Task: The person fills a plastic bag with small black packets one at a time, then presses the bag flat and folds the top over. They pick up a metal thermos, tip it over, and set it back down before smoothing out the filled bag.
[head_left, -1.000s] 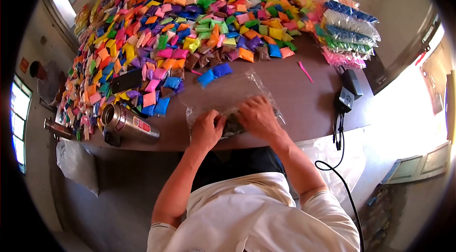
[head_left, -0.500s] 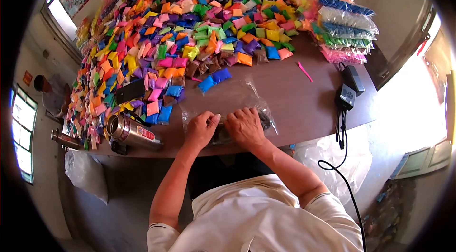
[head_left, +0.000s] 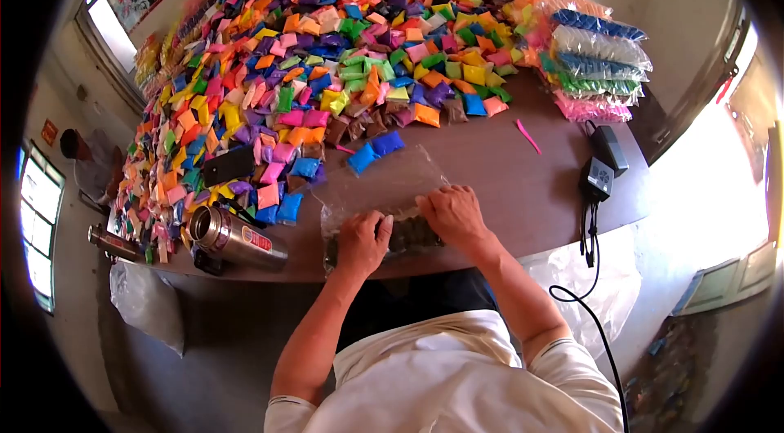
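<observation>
Plastic, clear and crinkled, formed the bag point(head_left: 394, 183) that lay at the near edge of the counter point(head_left: 490, 167), directly in front of the body. Its filled part, a band of dark, rounded contents point(head_left: 415, 235) too unclear to name, had its long axis running left to right along that edge; the loose, see-through flap stretched away from the body, toward two blue packets point(head_left: 363, 158) just beyond it. Left hand point(head_left: 365, 243) and right hand point(head_left: 454, 212) were both at the bag, a narrow stretch of it between them. The left lay over the filled band, nearer the body, thumb close to its curled fingers; the right reached slightly farther out, fingers bent down over the band's right end. Whether either pinched the film or only pressed it, I could not tell.
</observation>
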A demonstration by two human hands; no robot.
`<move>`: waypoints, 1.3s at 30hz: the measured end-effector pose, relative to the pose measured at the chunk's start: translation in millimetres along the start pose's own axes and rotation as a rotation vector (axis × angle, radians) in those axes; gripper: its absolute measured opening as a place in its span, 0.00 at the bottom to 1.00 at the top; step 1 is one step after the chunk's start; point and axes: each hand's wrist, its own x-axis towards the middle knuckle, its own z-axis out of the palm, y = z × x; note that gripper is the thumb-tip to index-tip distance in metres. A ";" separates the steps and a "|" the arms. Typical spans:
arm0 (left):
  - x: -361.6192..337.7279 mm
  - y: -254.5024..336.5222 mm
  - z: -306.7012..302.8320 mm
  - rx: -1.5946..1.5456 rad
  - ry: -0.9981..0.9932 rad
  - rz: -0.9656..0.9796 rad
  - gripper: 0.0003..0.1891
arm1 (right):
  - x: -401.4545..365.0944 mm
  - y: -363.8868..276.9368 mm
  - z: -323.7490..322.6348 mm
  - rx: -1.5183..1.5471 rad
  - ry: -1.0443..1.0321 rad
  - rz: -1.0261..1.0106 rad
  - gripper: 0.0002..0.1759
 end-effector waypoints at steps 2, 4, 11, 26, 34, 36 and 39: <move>-0.7 0.5 2.8 -0.017 0.027 0.001 0.12 | -3.0 2.2 -0.8 0.023 -0.012 0.004 0.18; 0.1 0.3 4.2 -0.027 0.061 0.003 0.13 | -2.8 1.9 -3.4 0.049 -0.019 0.001 0.19; 0.4 -1.8 6.1 -0.019 0.073 0.028 0.13 | 9.6 18.0 -3.6 0.022 0.063 0.099 0.12; -4.0 -0.5 6.5 -0.031 0.089 0.008 0.11 | 113.7 102.1 49.3 0.365 -0.321 0.298 0.29; -3.7 -0.2 6.3 0.003 0.118 0.045 0.10 | 151.0 93.1 45.7 0.466 -0.656 0.404 0.18; -5.4 -1.8 7.8 0.002 0.111 0.041 0.10 | 147.2 99.2 49.7 0.619 -0.613 0.394 0.12; -5.8 -3.4 9.0 -0.024 0.104 0.035 0.10 | 153.2 166.0 89.3 0.561 -0.351 -0.010 0.15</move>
